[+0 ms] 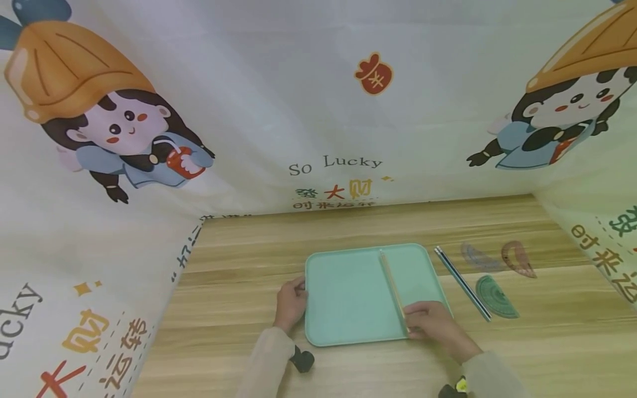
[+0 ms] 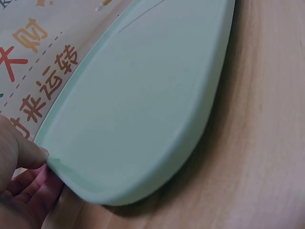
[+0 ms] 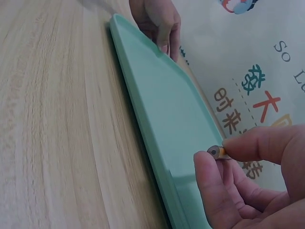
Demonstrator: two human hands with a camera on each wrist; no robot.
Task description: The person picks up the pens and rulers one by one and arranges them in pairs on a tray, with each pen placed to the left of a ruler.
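A mint-green tray [image 1: 348, 298] rests on the wooden table. At its left edge my left hand [image 1: 291, 304] pinches the rim; in the left wrist view the thumb lies on top of the rim [image 2: 53, 162] with fingers bent below. My right hand [image 1: 433, 326] holds a yellow pencil [image 1: 393, 284] near its closer end, over the right part of the tray. In the right wrist view, thumb and fingers pinch it, and the dark core shows in the pencil's end [image 3: 215, 152]. The pencil's far end reaches toward the tray's back rim.
Right of the tray lie two dark striped pencils [image 1: 463, 284] side by side. Beyond them are a green protractor [image 1: 496, 297], a clear bluish protractor [image 1: 480, 257] and a reddish protractor [image 1: 518, 258]. Printed white cloth [image 1: 269, 110] encloses the table [image 1: 224, 287] at the back and sides.
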